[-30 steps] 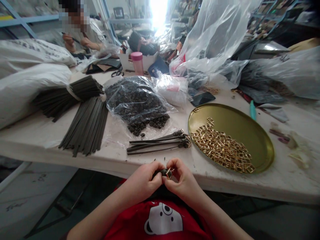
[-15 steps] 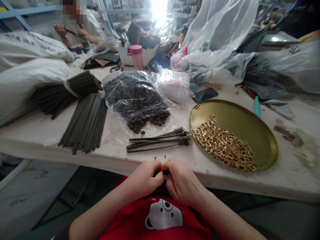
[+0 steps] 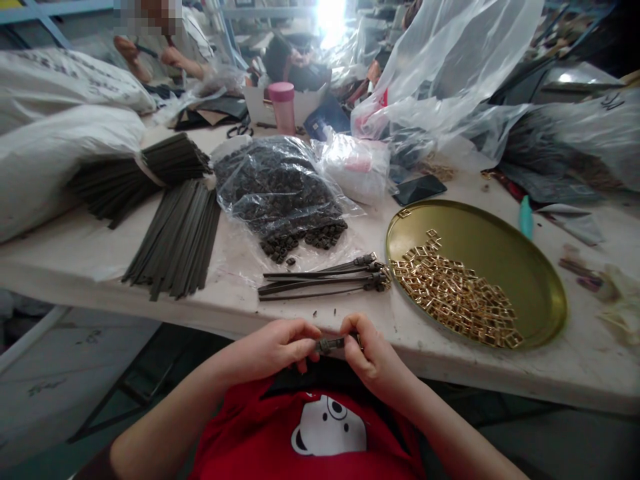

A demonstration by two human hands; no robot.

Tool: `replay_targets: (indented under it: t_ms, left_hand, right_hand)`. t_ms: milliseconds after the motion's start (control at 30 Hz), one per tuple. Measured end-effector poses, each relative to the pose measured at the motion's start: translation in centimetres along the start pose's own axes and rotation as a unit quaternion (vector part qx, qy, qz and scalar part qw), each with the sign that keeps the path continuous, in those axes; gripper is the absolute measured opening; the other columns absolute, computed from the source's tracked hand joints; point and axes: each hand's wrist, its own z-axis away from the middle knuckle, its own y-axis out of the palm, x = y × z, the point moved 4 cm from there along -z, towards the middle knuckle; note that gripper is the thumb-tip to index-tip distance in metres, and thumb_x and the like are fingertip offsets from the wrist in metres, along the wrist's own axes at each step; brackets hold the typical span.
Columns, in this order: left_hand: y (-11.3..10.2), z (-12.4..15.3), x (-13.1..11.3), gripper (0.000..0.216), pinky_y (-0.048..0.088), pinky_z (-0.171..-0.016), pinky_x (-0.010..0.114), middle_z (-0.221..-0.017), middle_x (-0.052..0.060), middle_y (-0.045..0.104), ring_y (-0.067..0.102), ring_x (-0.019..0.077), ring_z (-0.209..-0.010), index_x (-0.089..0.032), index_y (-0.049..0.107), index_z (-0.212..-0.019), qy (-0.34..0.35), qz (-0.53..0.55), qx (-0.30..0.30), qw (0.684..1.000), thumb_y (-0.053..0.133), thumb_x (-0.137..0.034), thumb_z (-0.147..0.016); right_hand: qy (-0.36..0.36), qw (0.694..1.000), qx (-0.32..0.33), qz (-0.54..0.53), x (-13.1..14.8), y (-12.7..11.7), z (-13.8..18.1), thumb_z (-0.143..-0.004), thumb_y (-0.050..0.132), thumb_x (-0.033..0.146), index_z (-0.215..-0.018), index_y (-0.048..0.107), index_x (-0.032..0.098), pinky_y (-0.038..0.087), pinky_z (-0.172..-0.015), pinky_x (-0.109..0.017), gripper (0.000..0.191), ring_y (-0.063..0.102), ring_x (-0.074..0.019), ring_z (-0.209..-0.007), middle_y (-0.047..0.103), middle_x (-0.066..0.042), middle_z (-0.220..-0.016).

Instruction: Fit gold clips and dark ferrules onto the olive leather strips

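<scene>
Both hands work close to my chest at the table's near edge. My left hand point(image 3: 277, 348) and my right hand point(image 3: 367, 353) are closed in pinches on the two ends of a thin dark strap point(image 3: 330, 345) that carries a small dark loop. A few finished straps point(image 3: 320, 279) lie on the table just beyond my hands. To the right stands a round gold tray point(image 3: 500, 247) holding several gold buckles point(image 3: 457, 297).
A clear bag of small dark loops point(image 3: 283, 193) lies mid-table, with loose and bundled dark strips point(image 3: 175, 240) to its left. White sacks point(image 3: 60, 147) fill the far left. Plastic bags point(image 3: 440, 80), a phone point(image 3: 419, 189) and a pink cup point(image 3: 283, 107) sit behind. Another person point(image 3: 165, 47) works at the back.
My hands have drawn slightly apart, so the dark strap shows between them. The gold buckle seen a second ago at my fingertips is no longer visible.
</scene>
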Motion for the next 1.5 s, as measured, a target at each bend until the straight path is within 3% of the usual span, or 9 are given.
replay_targets:
  t_ms: [133,300,467,633,900,1033,1233,1500]
  left_hand:
    - [0.7,-0.5,0.9,0.017,0.04,-0.055,0.02,-0.071,0.0,0.061,0.054,0.0087,-0.057,-0.012,0.058,-0.084,-0.021,0.093,-0.014,0.995,0.049,-0.026,-0.079]
    - [1.6,-1.3,1.2,0.017,0.037,-0.049,0.018,-0.061,-0.003,0.057,0.053,0.0075,-0.052,-0.012,0.059,-0.08,-0.028,0.108,-0.043,0.993,0.054,-0.028,-0.076]
    - [2.0,-0.5,1.4,0.02,0.036,-0.048,0.019,-0.073,0.001,0.064,0.056,0.0081,-0.054,-0.013,0.057,-0.082,-0.054,0.134,0.02,0.989,0.053,-0.032,-0.076]
    - [2.3,-0.2,1.6,0.024,0.033,-0.046,0.018,-0.064,-0.001,0.062,0.051,0.006,-0.046,-0.014,0.053,-0.072,-0.077,0.157,0.048,0.983,0.055,-0.037,-0.075]
    - [2.5,-0.6,1.0,0.013,0.037,-0.047,0.019,-0.056,-0.003,0.057,0.051,0.0077,-0.048,-0.014,0.054,-0.067,-0.074,0.128,0.058,0.987,0.051,-0.024,-0.074]
    - [2.2,-0.4,0.5,0.01,0.037,-0.049,0.018,-0.061,-0.003,0.058,0.05,0.007,-0.051,-0.014,0.056,-0.069,-0.064,0.107,0.079,0.989,0.05,-0.02,-0.074]
    - [2.5,-1.0,0.8,0.02,0.033,-0.045,0.017,-0.059,-0.002,0.056,0.046,0.0062,-0.046,-0.013,0.053,-0.071,-0.068,0.114,0.076,0.988,0.049,-0.032,-0.078]
    - [1.9,-1.0,0.2,0.022,0.033,-0.045,0.018,-0.059,-0.004,0.053,0.045,0.0077,-0.048,-0.015,0.053,-0.069,-0.037,0.007,0.054,0.998,0.046,-0.033,-0.079]
  right_hand:
    - [0.002,1.0,0.003,-0.018,0.1,0.4,0.2,-0.078,0.035,0.012,-0.084,0.041,0.021,0.035,-0.051,-0.023,0.012,0.044,-0.0113,-0.054,0.045,0.004,-0.063]
    - [-0.001,1.0,0.01,-0.028,0.1,1.2,0.5,-0.078,0.036,0.012,-0.091,0.042,0.021,0.037,-0.055,-0.024,0.016,0.046,-0.0119,-0.058,0.048,0.003,-0.067]
    - [-0.006,0.999,0.013,-0.045,-0.2,1.3,1.1,-0.079,0.034,0.012,-0.095,0.04,0.021,0.037,-0.052,-0.023,0.019,0.045,-0.0112,-0.055,0.046,0.004,-0.065]
    - [-0.045,0.999,0.025,0.002,0.1,1.4,1.4,-0.079,0.035,0.011,-0.097,0.04,0.021,0.039,-0.054,-0.024,0.021,0.047,-0.0121,-0.057,0.049,0.002,-0.067]
    - [-0.158,0.979,0.03,0.126,1.0,0.8,1.7,-0.078,0.035,0.013,-0.097,0.04,0.018,0.042,-0.058,-0.029,0.021,0.055,-0.017,-0.063,0.058,-0.004,-0.072]
    - [-0.152,0.979,0.037,0.131,0.8,0.6,1.6,-0.077,0.036,0.012,-0.099,0.04,0.018,0.042,-0.057,-0.028,0.023,0.054,-0.0161,-0.062,0.058,-0.003,-0.072]
    - [-0.147,0.985,0.059,0.063,1.0,0.6,1.6,-0.079,0.035,0.014,-0.095,0.039,0.019,0.042,-0.056,-0.026,0.018,0.054,-0.0146,-0.061,0.057,-0.002,-0.072]
    - [-0.123,0.991,0.0,0.042,0.9,0.5,1.0,-0.081,0.032,0.011,-0.102,0.037,0.019,0.043,-0.057,-0.027,0.023,0.052,-0.0146,-0.061,0.055,-0.001,-0.071]
